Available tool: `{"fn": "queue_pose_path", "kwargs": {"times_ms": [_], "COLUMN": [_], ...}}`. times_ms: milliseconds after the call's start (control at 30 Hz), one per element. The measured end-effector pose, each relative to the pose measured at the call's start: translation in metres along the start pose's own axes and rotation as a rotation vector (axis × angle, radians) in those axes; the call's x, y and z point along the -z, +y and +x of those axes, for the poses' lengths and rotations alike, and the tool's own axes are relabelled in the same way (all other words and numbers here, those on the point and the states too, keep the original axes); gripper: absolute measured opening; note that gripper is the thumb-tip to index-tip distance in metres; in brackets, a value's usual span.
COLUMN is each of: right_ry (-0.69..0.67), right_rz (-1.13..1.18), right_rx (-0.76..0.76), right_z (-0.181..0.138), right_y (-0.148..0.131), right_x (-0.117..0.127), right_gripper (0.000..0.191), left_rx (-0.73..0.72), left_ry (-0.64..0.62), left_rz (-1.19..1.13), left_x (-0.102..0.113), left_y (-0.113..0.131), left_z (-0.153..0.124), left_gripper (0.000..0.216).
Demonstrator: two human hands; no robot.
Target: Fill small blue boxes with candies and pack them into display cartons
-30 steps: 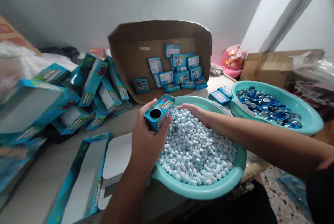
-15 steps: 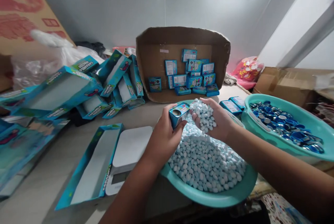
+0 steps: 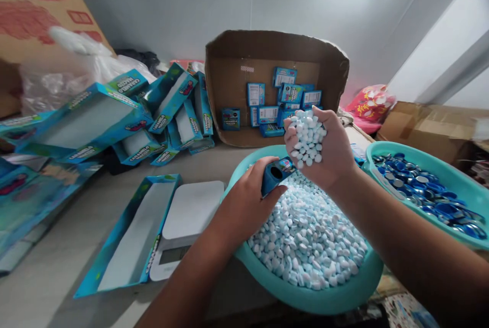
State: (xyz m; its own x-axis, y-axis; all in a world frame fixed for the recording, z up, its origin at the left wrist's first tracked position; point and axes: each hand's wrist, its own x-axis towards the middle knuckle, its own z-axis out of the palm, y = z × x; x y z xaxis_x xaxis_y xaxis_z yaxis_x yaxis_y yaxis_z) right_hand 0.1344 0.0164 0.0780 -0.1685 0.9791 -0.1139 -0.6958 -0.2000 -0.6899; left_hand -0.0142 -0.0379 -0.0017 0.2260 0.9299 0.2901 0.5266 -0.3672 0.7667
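Note:
My left hand (image 3: 254, 200) is wrapped round a small blue candy tin (image 3: 272, 178), tilted, with a dark round hole in its top. Cupped and raised above the tin's right side, my right hand (image 3: 332, 149) holds a heap of pale blue and white candies (image 3: 307, 137). Below both hands stands a turquoise basin (image 3: 305, 300) with many more loose candies (image 3: 305, 241). A white digital scale (image 3: 193, 211) lies left of the basin, beside an open blue display box (image 3: 130, 236).
Behind the basin, a cardboard carton (image 3: 229, 78) on its side holds several blue candy tins (image 3: 290, 93). Blue display boxes (image 3: 87, 119) are piled at the left. Another turquoise basin (image 3: 376, 175) at the right contains blue and silver lids (image 3: 431, 190).
My right hand has risen with its candies and turned its palm more toward me. The tin in my left hand has tipped, so its hole faces me more. The view has shifted slightly.

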Motion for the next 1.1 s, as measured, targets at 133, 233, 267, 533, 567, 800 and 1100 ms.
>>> {"fn": "queue_pose_path", "kwargs": {"times_ms": [133,233,267,533,567,800,1100], "right_ry": [-0.071,-0.102,-0.106,-0.138,-0.134,-0.083,-0.087], "right_rz": [-0.117,-0.192,-0.213,-0.295,-0.298,-0.301,-0.347], "right_rx": [0.131,0.184,0.194,0.189,0.189,0.2,0.191], "right_z": [0.004,0.005,0.005,0.005,0.005,0.005,0.0], "right_y": [0.016,0.025,0.027,0.026,0.026,0.027,0.026], "right_x": [-0.002,0.002,0.003,0.006,0.007,0.007,0.008], "right_gripper": [0.02,0.028,0.031,0.033,0.033,0.033,0.032], "left_rx": [-0.017,0.004,0.009,0.031,0.029,0.03,-0.022], "left_ry": [-0.034,-0.019,-0.013,0.013,0.014,-0.003,-0.003], "left_rz": [0.05,0.057,0.055,0.071,0.073,0.087,0.059], "left_x": [0.0,0.0,0.0,-0.002,-0.002,-0.002,-0.003], "left_y": [0.001,0.001,0.0,-0.005,-0.005,-0.007,-0.007], "left_z": [0.0,0.0,0.001,0.002,0.002,0.003,0.002], "left_gripper": [0.041,0.041,0.042,0.045,0.045,0.045,0.047]}}
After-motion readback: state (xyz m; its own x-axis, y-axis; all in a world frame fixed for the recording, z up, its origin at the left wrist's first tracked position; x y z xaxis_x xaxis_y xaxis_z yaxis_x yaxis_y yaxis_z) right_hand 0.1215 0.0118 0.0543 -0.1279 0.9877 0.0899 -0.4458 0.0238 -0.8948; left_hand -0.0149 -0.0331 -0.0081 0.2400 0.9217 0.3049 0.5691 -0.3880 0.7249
